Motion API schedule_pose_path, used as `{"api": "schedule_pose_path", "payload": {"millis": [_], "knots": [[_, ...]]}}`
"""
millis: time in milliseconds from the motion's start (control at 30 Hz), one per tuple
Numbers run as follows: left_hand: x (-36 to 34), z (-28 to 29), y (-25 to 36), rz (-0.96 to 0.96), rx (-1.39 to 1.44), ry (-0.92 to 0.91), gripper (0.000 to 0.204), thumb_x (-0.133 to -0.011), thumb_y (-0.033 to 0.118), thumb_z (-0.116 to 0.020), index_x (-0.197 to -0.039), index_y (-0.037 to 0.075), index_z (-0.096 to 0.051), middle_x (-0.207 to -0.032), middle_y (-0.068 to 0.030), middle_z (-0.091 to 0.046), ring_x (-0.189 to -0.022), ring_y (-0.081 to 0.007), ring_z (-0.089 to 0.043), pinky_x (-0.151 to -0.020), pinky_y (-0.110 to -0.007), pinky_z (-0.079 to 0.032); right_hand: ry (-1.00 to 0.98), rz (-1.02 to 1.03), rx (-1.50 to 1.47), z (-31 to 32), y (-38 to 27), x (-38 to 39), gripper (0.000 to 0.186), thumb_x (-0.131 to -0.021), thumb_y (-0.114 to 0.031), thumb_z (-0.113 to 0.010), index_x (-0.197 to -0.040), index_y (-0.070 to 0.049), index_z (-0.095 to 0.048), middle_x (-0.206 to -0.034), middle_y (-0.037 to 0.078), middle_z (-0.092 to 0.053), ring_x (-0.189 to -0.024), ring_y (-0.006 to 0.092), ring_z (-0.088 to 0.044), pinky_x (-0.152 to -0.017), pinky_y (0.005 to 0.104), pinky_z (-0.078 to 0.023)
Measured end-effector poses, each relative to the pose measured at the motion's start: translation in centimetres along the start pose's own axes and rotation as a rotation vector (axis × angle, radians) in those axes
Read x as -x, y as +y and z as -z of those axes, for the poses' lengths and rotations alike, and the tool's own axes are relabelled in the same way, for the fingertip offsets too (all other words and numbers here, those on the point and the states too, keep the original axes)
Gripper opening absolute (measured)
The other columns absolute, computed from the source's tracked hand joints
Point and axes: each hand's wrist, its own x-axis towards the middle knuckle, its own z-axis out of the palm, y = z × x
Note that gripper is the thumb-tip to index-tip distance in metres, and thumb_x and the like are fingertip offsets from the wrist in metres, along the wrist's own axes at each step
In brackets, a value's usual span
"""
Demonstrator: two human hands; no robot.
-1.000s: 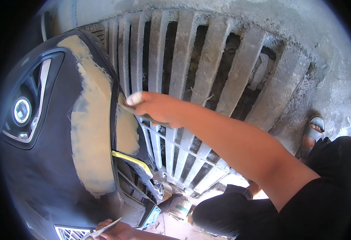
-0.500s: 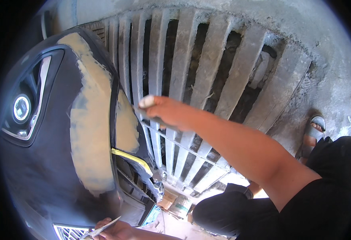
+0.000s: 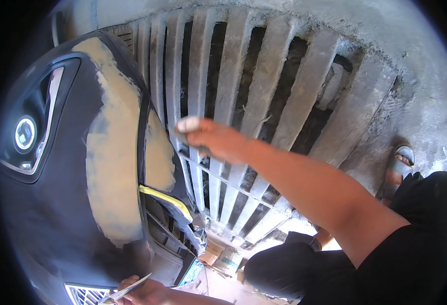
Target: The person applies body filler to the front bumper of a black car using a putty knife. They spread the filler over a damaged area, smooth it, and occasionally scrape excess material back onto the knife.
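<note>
Filler covered a tan patch on the dark car panel, which lay at the left over a concrete grate. The right hand (fingers curled together around a small dark tool) hung just right of it. The left hand pinched a thin flat scraper at the panel's lower edge.

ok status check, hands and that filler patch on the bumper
Right hand raised off the panel, gripping a small dark block. Left hand low, holding a thin blade. Tan filler patch on dark bumper, untouched. Nothing between.
</note>
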Motion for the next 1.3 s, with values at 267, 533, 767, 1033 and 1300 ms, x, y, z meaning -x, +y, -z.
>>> {"api": "schedule_pose_path", "payload": {"millis": [267, 533, 767, 1033, 1300], "knots": [[-0.1, 0.3, -0.5, -0.044, -0.002, -0.011, 0.037, -0.095, 0.01, -0.053, -0.131, 0.002, -0.052, -0.095, -0.0231, -0.06, -0.084, -0.0299, -0.062, -0.074, -0.038, -0.052, -0.03, -0.005, 0.004, -1.3, 0.6, -0.2, 0.044, -0.096, -0.017, -0.057, -0.14, -0.016, -0.053, -0.123, 0.002, -0.059, -0.106, 0.0118, -0.053, -0.091, 0.0301, -0.045], [-0.1, 0.0, 0.1, 0.009, 0.006, -0.032, 0.036, -0.095, 0.01, -0.054, -0.13, 0.002, -0.053, -0.096, -0.0228, -0.06, -0.085, -0.0297, -0.062, -0.074, -0.038, -0.053, 0.03, 0.065, -0.074, -0.2, 1.5, -0.1, 0.044, -0.097, -0.015, -0.055, -0.141, -0.012, -0.052, -0.115, 0.0, -0.06, -0.094, 0.0111, -0.052, -0.082, 0.0294, -0.046], [-0.1, 0.0, -0.4, -0.021, 0.019, 0.008, 0.035, -0.093, 0.009, -0.055, -0.128, 0.004, -0.055, -0.097, -0.0231, -0.06, -0.087, -0.0307, -0.063, -0.076, -0.038, -0.054, -0.003, 0.005, 0.043, -2.4, 3.8, 1.1, 0.043, -0.097, -0.016, -0.054, -0.14, -0.014, -0.052, -0.118, 0.0, -0.06, -0.097, 0.0116, -0.052, -0.082, 0.0289, -0.045], [0.0, 0.6, -0.5, -0.006, 0.061, -0.011, 0.036, -0.093, 0.008, -0.055, -0.129, 0.005, -0.055, -0.096, -0.0238, -0.06, -0.086, -0.0311, -0.063, -0.075, -0.039, -0.054, 0.006, -0.072, -0.014, -1.3, 3.0, -0.3, 0.043, -0.099, -0.023, -0.055, -0.141, -0.016, -0.051, -0.126, 0.001, -0.058, -0.113, 0.0142, -0.051, -0.096, 0.0346, -0.042], [0.1, 0.0, -0.5, -0.017, 0.024, 0.022, 0.036, -0.094, 0.009, -0.055, -0.13, 0.005, -0.054, -0.098, -0.0241, -0.06, -0.086, -0.0314, -0.063, -0.075, -0.039, -0.054, -0.016, -0.047, -0.012, -2.4, 5.2, 3.0, 0.046, -0.098, -0.011, -0.056, -0.143, -0.013, -0.049, -0.127, 0.004, -0.059, -0.112, 0.0134, -0.052, -0.102, 0.0307, -0.04]]}}
